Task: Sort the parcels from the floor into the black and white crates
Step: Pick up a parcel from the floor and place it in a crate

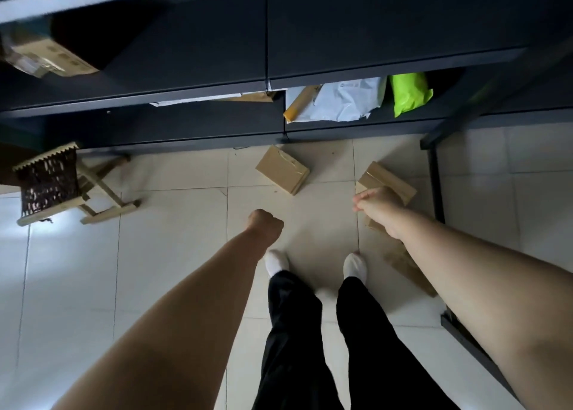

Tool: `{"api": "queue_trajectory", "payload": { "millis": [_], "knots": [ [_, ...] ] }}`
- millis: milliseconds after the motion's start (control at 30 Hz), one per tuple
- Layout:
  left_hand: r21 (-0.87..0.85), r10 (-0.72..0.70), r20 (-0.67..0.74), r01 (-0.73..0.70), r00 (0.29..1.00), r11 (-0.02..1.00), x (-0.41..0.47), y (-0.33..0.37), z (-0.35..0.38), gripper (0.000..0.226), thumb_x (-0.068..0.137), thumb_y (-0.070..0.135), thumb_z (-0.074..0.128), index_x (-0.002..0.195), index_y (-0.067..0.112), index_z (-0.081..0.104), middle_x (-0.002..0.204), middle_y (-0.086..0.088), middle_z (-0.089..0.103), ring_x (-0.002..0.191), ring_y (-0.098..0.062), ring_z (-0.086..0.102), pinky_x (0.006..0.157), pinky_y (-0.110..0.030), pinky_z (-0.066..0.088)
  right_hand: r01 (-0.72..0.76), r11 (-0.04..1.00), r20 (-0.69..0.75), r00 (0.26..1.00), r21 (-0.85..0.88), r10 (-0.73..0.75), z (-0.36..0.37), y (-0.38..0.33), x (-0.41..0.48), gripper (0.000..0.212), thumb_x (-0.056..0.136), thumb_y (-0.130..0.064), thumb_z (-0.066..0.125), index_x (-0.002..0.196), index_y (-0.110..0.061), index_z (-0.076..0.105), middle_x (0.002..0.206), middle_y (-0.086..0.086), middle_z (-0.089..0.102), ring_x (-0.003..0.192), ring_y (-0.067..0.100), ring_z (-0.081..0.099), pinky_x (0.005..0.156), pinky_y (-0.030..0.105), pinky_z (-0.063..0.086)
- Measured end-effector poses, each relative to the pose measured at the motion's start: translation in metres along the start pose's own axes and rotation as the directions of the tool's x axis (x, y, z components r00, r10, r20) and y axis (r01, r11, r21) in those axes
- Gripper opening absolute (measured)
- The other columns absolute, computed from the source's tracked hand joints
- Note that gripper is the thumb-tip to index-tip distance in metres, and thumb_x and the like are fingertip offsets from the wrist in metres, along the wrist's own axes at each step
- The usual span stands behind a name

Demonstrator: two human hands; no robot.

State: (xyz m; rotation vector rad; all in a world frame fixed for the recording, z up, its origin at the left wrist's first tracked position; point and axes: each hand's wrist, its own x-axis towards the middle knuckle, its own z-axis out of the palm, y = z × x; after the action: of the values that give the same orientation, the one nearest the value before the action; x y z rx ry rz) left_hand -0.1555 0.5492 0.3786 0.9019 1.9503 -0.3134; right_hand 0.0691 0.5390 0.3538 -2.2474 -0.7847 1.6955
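Observation:
Two brown cardboard parcels lie on the tiled floor in front of the dark shelving: one (pixel 282 169) ahead of my feet, another (pixel 387 177) to the right. A flat brown envelope (pixel 406 267) lies on the floor under my right forearm. My left hand (pixel 266 223) is curled into a fist and holds nothing, hanging above the floor between the parcels and my feet. My right hand (pixel 376 206) hangs in front of the right parcel with loosely curled fingers and holds nothing. No black or white crate shows.
The lowest shelf holds a white mailer (pixel 341 99), a green mailer (pixel 409 93) and a yellow packet (pixel 299 105). A cardboard box (pixel 46 54) sits on a higher shelf at left. A small wooden stool (pixel 59 186) stands at left. A black rack leg (pixel 437 186) stands at right.

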Motion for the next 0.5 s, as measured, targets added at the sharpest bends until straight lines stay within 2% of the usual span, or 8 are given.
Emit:
{"api": "queue_trajectory", "payload": {
  "millis": [67,200,267,333,433,500],
  "knots": [
    [0.015,-0.011,0.018,0.01,1.0,1.0,0.012,0.003,0.0,0.034,0.097,0.015,0.052,0.066,0.018,0.038,0.077,-0.004,0.049,0.09,-0.028,0.05,0.092,-0.042,0.051,-0.036,0.999,0.0,0.999,0.001,0.036,0.004,0.001,0.013,0.018,0.096,-0.008,0.054,0.103,-0.01,0.07,0.107,0.011,0.073,0.105,0.022,0.065,0.087,0.028,0.048],
    [0.06,0.018,0.086,-0.024,0.996,0.998,0.054,0.01,0.0,0.033,0.096,0.015,0.053,0.066,0.018,0.039,0.095,-0.012,0.053,0.09,-0.027,0.051,0.093,-0.043,0.052,-0.097,0.993,-0.058,0.993,0.066,0.101,0.017,0.004,0.037,0.021,0.094,-0.002,0.052,0.104,-0.005,0.07,0.107,0.015,0.073,0.104,0.023,0.066,0.093,0.03,0.05],
    [0.074,0.019,0.107,-0.027,0.994,0.997,0.08,0.009,-0.001,0.028,0.094,0.012,0.054,0.069,0.014,0.043,0.097,-0.012,0.052,0.088,-0.027,0.05,0.085,-0.038,0.052,-0.129,0.987,-0.078,0.987,0.1,0.137,0.029,0.006,0.051,0.022,0.095,-0.001,0.05,0.104,-0.004,0.07,0.109,0.017,0.072,0.108,0.026,0.066,0.1,0.035,0.049],
    [0.088,0.014,0.121,-0.025,0.993,0.996,0.108,0.007,-0.004,0.018,0.09,0.007,0.054,0.074,0.008,0.046,0.087,-0.011,0.051,0.082,-0.027,0.049,0.071,-0.031,0.044,-0.162,0.983,-0.066,0.984,0.087,0.168,0.049,0.006,0.069,0.022,0.095,0.001,0.052,0.108,0.001,0.07,0.112,0.019,0.07,0.111,0.028,0.065,0.103,0.037,0.048],
    [0.093,0.004,0.112,-0.014,0.994,0.996,0.155,0.003,-0.007,0.019,0.087,0.004,0.054,0.07,0.006,0.045,0.073,-0.01,0.045,0.078,-0.028,0.045,0.066,-0.028,0.037,-0.178,0.984,-0.01,0.984,0.02,0.178,0.089,0.007,0.106,0.02,0.091,0.002,0.056,0.103,0.007,0.071,0.113,0.022,0.069,0.112,0.033,0.063,0.103,0.043,0.047],
    [0.104,-0.013,0.099,0.003,0.995,0.995,0.192,0.001,-0.005,0.012,0.086,0.003,0.053,0.084,-0.009,0.052,0.083,-0.029,0.051,0.076,-0.033,0.049,0.059,-0.025,0.035,-0.152,0.988,0.034,0.988,-0.011,0.153,0.118,0.007,0.137,0.021,0.089,0.001,0.057,0.105,0.007,0.07,0.115,0.021,0.069,0.113,0.033,0.063,0.102,0.042,0.048]
  ]
}}
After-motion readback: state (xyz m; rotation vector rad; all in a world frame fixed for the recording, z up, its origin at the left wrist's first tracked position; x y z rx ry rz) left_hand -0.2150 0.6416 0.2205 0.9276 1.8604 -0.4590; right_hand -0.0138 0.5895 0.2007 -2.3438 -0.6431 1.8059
